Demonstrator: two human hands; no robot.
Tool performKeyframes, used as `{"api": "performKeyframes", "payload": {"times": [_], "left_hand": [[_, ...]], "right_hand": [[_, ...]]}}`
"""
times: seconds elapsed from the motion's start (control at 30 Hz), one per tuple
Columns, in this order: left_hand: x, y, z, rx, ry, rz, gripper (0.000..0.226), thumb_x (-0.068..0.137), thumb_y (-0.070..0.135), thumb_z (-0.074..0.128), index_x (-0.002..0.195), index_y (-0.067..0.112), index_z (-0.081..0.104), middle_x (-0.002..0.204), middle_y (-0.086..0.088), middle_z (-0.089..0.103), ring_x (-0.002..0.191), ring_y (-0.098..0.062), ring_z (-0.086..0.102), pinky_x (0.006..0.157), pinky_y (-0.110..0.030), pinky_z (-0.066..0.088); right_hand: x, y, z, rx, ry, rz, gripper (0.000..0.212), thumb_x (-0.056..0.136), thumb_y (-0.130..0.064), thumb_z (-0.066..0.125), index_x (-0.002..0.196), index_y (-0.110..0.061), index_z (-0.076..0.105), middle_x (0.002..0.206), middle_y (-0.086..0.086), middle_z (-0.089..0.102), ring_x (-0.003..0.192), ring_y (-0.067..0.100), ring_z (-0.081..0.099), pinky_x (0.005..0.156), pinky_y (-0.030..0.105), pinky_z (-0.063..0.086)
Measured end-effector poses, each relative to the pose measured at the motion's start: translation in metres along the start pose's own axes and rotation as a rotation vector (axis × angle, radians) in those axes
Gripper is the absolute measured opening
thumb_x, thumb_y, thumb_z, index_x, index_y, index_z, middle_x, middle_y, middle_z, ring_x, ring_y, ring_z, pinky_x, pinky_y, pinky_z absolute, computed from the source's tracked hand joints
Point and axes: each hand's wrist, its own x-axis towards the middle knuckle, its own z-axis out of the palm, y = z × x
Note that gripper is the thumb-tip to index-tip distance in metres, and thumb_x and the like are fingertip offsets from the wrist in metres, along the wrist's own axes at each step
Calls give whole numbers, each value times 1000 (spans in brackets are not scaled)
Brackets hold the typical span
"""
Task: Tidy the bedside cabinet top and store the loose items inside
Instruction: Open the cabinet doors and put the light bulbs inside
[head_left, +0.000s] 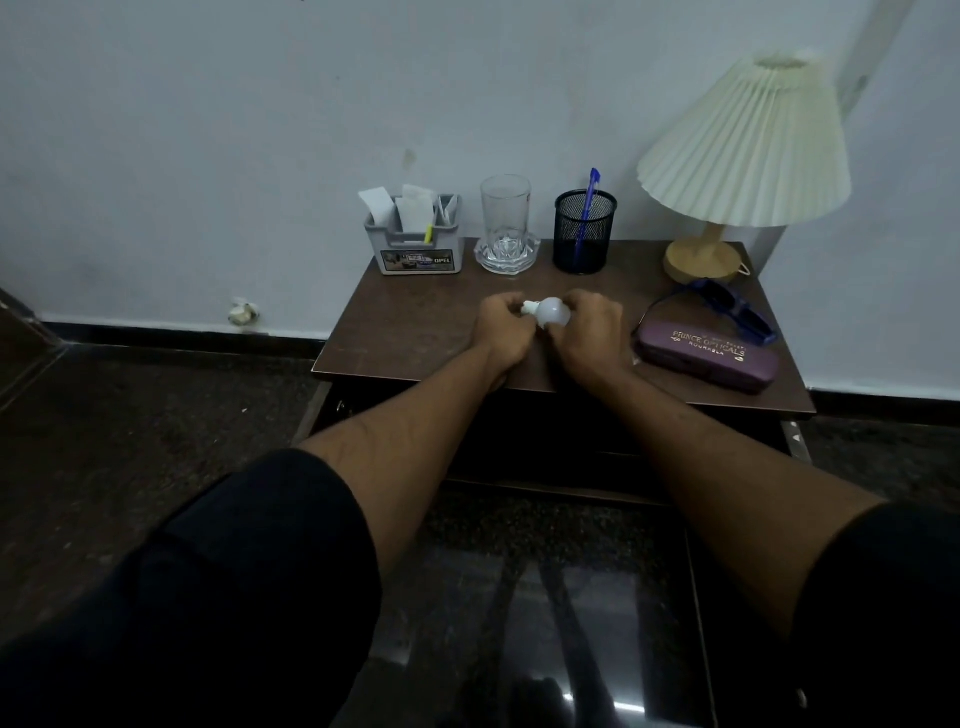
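Note:
A small white bottle (551, 312) lies sideways between both hands over the middle of the brown cabinet top (415, 332). My left hand (501, 330) pinches its narrow cap end. My right hand (589, 332) wraps around its round body. A purple glasses case (709, 356) lies at the right front. Blue sunglasses (732, 312) rest just behind the case. The cabinet front below the top is dark, and a drawer (571, 441) there looks pulled out.
Along the back stand a grey organiser with papers (415, 244), a clear glass on a glass coaster (506, 228), a black mesh pen cup with a blue pen (584, 231) and a pleated table lamp (743, 156). The wall is right behind. Dark floor lies to the left.

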Motion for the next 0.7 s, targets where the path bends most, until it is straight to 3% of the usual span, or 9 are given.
{"api": "performKeyframes", "payload": {"times": [0.03,0.1,0.3,0.5,0.7], "left_hand": [[-3,1,-2,-27,33,-11,37,89,-4,58,124,3,67,121,-11,68,111,-19,64,100,-26,49],[-12,1,-9,-93,113,-44,43,89,-4,57,131,1,64,126,-12,69,115,-21,66,104,-30,51],[-58,-11,-39,-329,297,-121,23,86,0,66,105,3,78,98,-13,78,91,-22,75,92,-37,61],[-111,-60,-63,-353,345,-251,12,84,7,72,89,16,79,86,-2,79,86,-16,77,84,-35,63],[-133,-116,-71,-254,329,-349,15,89,6,70,101,4,79,93,-9,78,88,-20,75,85,-34,62]], "right_hand": [[-3,-2,-1,10,7,-24,31,87,-22,69,112,-4,70,112,16,72,105,35,64,88,38,48],[-12,-6,-4,65,18,-70,34,85,-17,72,116,-6,70,112,14,73,102,31,66,89,35,47],[-64,-15,3,345,31,-93,37,87,-14,75,123,-9,67,110,5,69,89,13,67,79,21,56],[-133,-18,30,488,0,-48,36,87,-11,75,122,-9,68,115,-1,59,88,6,67,77,10,54],[-179,-3,71,494,-84,160,28,87,-6,75,115,-5,71,115,8,65,73,-2,63,64,1,48]]}}
